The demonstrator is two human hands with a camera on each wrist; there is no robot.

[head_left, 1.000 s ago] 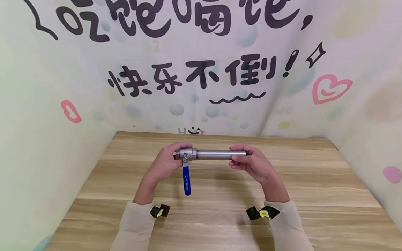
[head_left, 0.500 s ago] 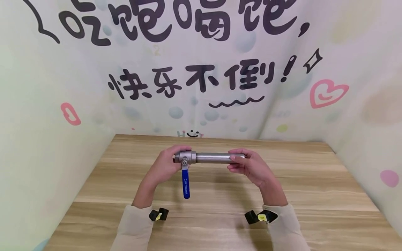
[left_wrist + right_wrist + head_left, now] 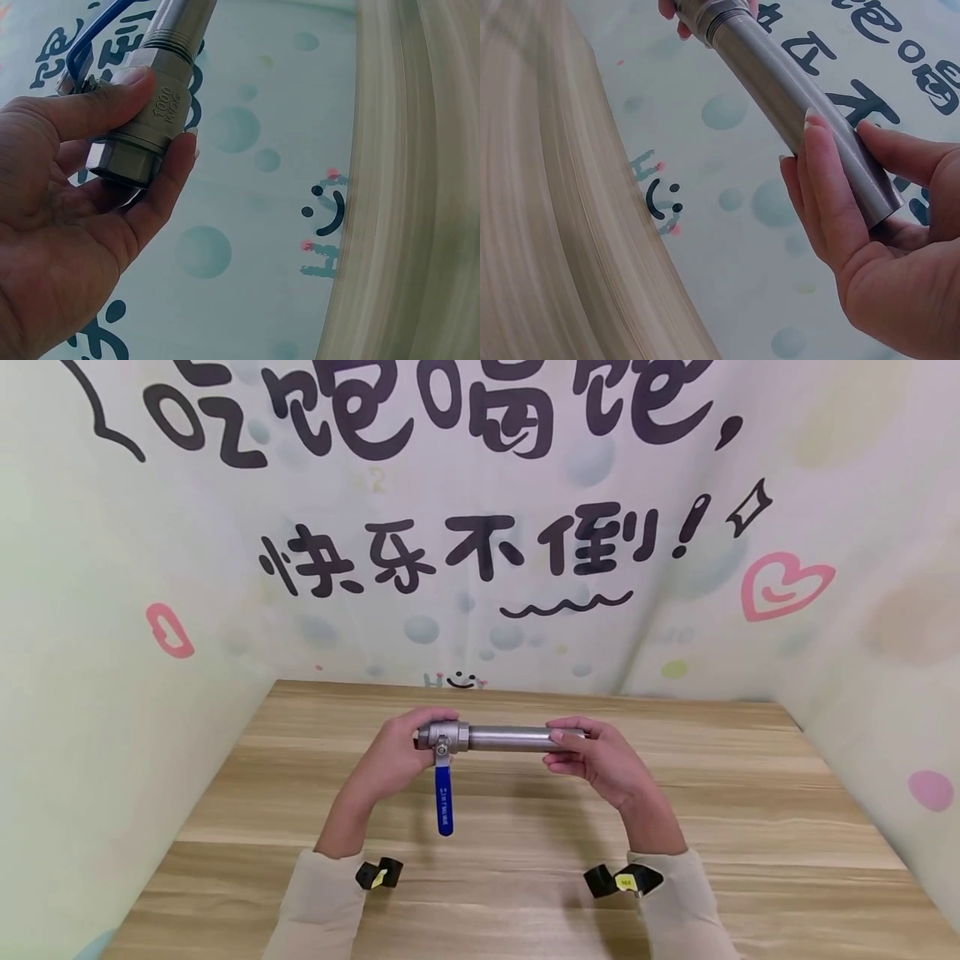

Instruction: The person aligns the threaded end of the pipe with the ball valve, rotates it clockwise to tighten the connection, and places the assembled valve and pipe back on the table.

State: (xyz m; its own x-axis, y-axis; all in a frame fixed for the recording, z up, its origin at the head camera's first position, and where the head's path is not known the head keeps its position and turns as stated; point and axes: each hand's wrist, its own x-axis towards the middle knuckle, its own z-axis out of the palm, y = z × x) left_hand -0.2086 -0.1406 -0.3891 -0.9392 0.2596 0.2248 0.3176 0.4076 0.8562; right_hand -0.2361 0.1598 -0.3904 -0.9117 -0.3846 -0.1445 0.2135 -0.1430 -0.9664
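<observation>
A silver ball valve point(image 3: 447, 736) with a blue lever handle point(image 3: 444, 802) is joined to a metal pipe point(image 3: 510, 738), and both are held level above the table. My left hand point(image 3: 393, 756) grips the valve body; in the left wrist view the thumb lies across it and the fingers curl beneath its hexagonal end. Threads point(image 3: 171, 41) show where the pipe enters the valve. At the pipe's far end, my right hand point(image 3: 600, 756) holds it between thumb and fingers, and the pipe's open end point(image 3: 885, 211) lies close to the palm.
The wood-grain table point(image 3: 480, 877) spreads beneath both hands. A printed cloth backdrop point(image 3: 480, 635) with dark lettering rises behind the table and along its sides. Small black wrist cameras point(image 3: 378, 873) are strapped to the beige sleeves point(image 3: 318, 902).
Hands, valve and pipe sit slightly lower in the head view than a second ago, as does the background. The hold of both hands looks the same.
</observation>
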